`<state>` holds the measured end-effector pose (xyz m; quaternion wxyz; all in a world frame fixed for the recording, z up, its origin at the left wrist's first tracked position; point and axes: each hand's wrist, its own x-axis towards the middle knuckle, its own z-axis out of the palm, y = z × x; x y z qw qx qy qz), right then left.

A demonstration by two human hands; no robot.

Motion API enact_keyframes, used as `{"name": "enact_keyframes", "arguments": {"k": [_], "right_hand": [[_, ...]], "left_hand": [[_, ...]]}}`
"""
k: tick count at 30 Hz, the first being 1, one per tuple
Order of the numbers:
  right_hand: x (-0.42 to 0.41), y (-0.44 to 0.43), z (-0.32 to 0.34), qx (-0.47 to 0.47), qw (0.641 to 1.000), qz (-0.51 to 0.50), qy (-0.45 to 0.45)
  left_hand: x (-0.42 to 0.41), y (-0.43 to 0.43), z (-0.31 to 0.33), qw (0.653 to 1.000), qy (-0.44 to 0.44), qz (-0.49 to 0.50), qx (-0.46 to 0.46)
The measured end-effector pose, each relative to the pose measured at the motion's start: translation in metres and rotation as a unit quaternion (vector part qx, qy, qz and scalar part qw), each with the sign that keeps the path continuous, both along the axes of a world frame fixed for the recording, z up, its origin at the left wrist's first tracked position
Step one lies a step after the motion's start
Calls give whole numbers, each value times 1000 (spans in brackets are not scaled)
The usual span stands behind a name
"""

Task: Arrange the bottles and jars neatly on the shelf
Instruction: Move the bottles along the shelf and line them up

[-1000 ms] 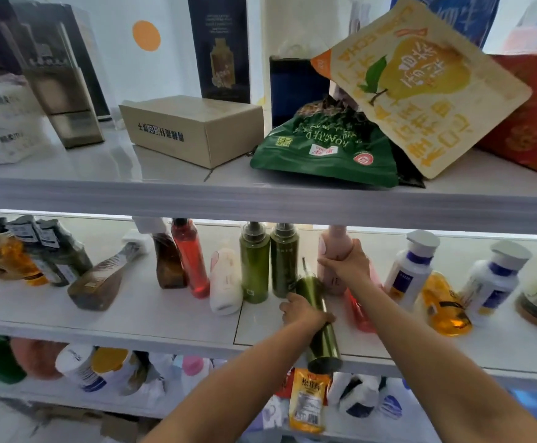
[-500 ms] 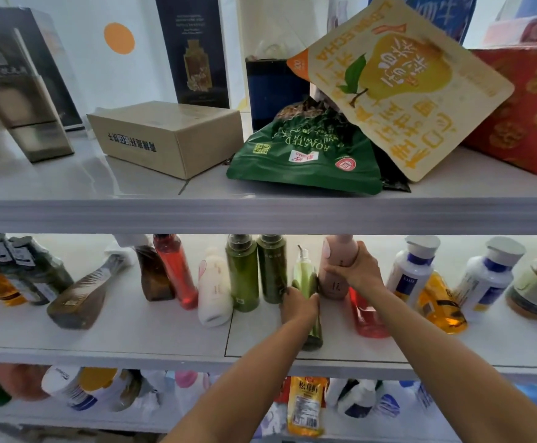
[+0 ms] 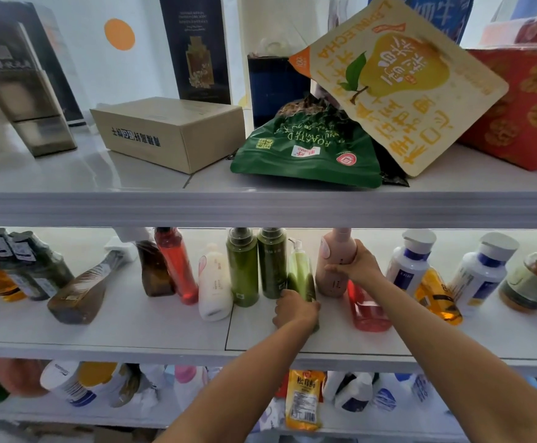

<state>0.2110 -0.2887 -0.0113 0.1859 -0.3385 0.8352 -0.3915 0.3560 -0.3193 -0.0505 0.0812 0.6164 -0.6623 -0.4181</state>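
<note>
Head view, and both hands are in on the middle shelf. The left hand has its fingers curled round the low end of the light green pump bottle, which sits close to upright between the dark green pair and the pink bottle. It is smeared with blur, and the hand hides its base. The right hand is wrapped round the pink bottle's middle, thumb across the front.

Plenty is hard to read here. The front edge of the upper shelf cuts off the caps of the red bottle, the dark green pair and the pink bottle. The right forearm crosses a red lying bottle and covers part of it. At far left a cluster of labelled dark bottles runs out of frame, and at far right a jar is clipped by the edge. On the bottom shelf only an orange pouch reads clearly; the rest is blur.

Now the room to move. Bare shelf runs along the front lip, widest between the tipped brown bottle and the leaning white bottle, with more just ahead of the left hand. To the right it is tighter: an orange bottle lies beside two white-and-blue bottles, near the lying red one. Overhead, the upper shelf sits just above the bottle tops
</note>
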Motion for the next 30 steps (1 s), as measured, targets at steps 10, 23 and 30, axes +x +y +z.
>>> {"name": "enact_keyframes", "arguments": {"k": [10, 23, 30], "right_hand": [[18, 13, -16, -20, 997, -26, -65], [105, 58, -54, -150, 966, -40, 205], [136, 31, -54, -161, 971, -30, 177]], "left_hand": [[11, 15, -2, 974, -113, -126, -148], [76, 9, -30, 894, -115, -261, -347], [135, -3, -16, 894, -174, -206, -358]]}}
